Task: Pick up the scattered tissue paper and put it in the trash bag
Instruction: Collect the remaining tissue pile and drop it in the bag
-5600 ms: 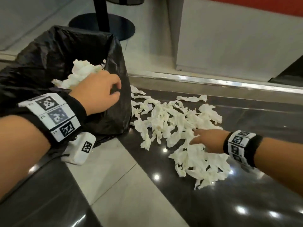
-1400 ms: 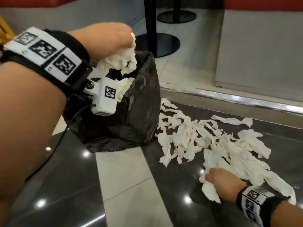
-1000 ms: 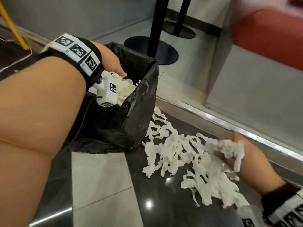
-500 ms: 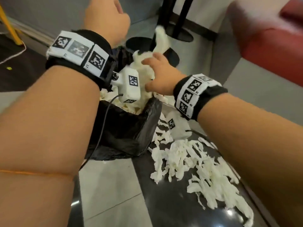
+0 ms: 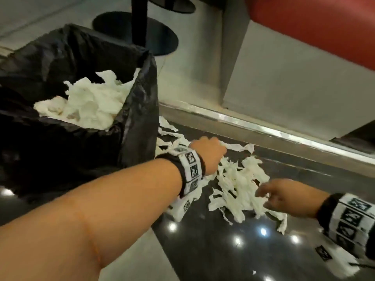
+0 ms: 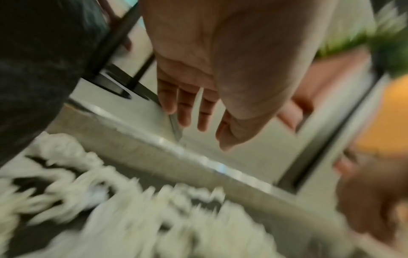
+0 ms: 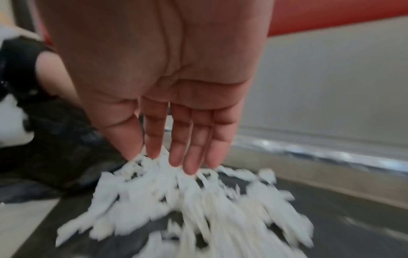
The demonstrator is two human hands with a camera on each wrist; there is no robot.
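Note:
A black trash bag (image 5: 138, 110) stands open on the left, with a heap of white tissue (image 5: 89, 104) inside it. Torn tissue strips (image 5: 237, 185) lie scattered on the dark floor to its right. My left hand (image 5: 211, 153) hovers over the strips nearest the bag; in the left wrist view its fingers (image 6: 205, 120) are straight and hold nothing above the blurred tissue (image 6: 132, 218). My right hand (image 5: 278, 195) reaches in from the right. Its straight fingertips (image 7: 176, 153) are at the top of the pile (image 7: 198, 200), holding nothing.
A black pole on a round base (image 5: 146, 33) stands behind the bag. A red seat (image 5: 314, 25) on a grey base (image 5: 284, 88) with a metal strip (image 5: 263, 128) borders the far side. A light floor tile (image 5: 132, 260) lies near me.
Half a second ago both hands were up over the bag, the right one dropping a wad in. Now both are down at the floor pile, empty, and the bag holds more tissue.

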